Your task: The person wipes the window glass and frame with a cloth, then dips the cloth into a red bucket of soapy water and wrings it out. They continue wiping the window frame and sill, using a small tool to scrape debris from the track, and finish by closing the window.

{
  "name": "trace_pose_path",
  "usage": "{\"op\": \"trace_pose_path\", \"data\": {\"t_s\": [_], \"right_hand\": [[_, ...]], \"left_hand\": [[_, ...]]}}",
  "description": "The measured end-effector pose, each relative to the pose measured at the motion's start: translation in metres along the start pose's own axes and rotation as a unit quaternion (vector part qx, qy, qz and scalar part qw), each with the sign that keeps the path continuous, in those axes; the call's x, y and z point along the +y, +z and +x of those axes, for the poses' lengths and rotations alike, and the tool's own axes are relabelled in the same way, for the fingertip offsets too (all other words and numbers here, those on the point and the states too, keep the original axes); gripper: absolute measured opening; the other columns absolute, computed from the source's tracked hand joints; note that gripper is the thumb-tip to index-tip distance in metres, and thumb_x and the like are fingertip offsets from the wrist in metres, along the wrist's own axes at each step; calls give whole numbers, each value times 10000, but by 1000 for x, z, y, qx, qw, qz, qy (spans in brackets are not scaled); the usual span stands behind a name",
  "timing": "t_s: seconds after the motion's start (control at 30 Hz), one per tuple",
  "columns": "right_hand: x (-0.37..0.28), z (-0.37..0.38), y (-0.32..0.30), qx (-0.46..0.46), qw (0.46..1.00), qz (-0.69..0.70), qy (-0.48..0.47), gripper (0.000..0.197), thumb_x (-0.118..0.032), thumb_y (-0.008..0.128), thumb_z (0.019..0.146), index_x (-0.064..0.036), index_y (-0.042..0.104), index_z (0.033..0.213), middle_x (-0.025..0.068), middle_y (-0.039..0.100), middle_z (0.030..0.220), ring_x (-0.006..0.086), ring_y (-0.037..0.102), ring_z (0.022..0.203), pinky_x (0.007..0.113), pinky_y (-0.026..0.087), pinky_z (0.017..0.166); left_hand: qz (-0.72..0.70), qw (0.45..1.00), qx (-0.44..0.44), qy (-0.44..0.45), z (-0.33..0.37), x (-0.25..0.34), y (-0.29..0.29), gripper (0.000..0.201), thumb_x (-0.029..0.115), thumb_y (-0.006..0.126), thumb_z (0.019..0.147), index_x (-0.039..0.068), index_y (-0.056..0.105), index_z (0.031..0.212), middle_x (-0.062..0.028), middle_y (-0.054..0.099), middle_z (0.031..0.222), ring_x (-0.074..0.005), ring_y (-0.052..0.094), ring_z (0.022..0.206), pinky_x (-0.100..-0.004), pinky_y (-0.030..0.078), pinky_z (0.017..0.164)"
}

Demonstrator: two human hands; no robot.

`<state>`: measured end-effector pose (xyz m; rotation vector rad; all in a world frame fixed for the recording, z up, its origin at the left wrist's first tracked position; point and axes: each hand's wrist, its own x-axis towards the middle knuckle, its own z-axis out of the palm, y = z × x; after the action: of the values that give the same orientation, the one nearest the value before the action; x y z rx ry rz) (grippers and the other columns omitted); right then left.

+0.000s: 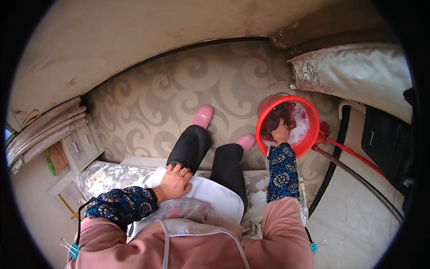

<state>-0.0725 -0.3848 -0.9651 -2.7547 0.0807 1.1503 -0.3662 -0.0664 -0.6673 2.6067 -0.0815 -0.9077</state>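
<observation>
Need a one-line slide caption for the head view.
Seated person's right hand presses dark cloth in a soapy round red plastic basin; left hand rests on the white apron over the lap.

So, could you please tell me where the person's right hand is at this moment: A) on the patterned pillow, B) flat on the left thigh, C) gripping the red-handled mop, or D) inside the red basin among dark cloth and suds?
D: the right hand reaches down into the red basin, on dark wet cloth beside white suds.

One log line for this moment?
right hand in soapy red basin, on dark cloth | left hand flat on thigh | seated
</observation>
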Motion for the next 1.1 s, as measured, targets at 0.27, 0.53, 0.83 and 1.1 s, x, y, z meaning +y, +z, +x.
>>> {"op": "trace_pose_path", "data": {"t_s": [0.27, 0.53, 0.83, 1.1], "right_hand": [[19, -1, -2, -87, 996, 31, -15, 465, -163, 651, 817, -55, 627, 1269, 268, 668, 1210, 407, 631, 1172, 471, 501, 1008], [39, -183, -145, 72, 889, 429, -144, 512, 46, 623, 785, -49, 543, 1282, 103, 700, 1023, 182, 674, 954, 306, 516, 862], [31, -205, -175, 208, 819, 493, -207, 548, 142, 436, 805, 10, 539, 1327, 93, 562, 1301, 186, 533, 1236, 313, 412, 1072], [33, -49, -50, 166, 940, 268, -131, 661, 64, 576, 794, -202, 538, 1398, 223, 595, 1318, 416, 585, 1201, 450, 482, 1025]], "left_hand": [[-2, 1000, -19, 11, 7, 6, -6, 366, 302, 677, 791, 74, 696, 1076, -74, 655, 1132, -290, 548, 1093, -459, 401, 934], [-3, 999, -29, 14, 0, 5, -5, 356, 292, 639, 809, 64, 712, 1073, -108, 667, 1147, -310, 557, 1112, -474, 409, 941], [15, 998, -64, 13, -4, -5, -4, 352, 296, 658, 787, 76, 700, 1059, -82, 670, 1147, -297, 557, 1103, -463, 419, 934], [14, 997, -71, 28, 1, -4, -14, 349, 296, 668, 792, 79, 708, 1063, -84, 670, 1156, -294, 561, 1099, -476, 426, 938]]}}
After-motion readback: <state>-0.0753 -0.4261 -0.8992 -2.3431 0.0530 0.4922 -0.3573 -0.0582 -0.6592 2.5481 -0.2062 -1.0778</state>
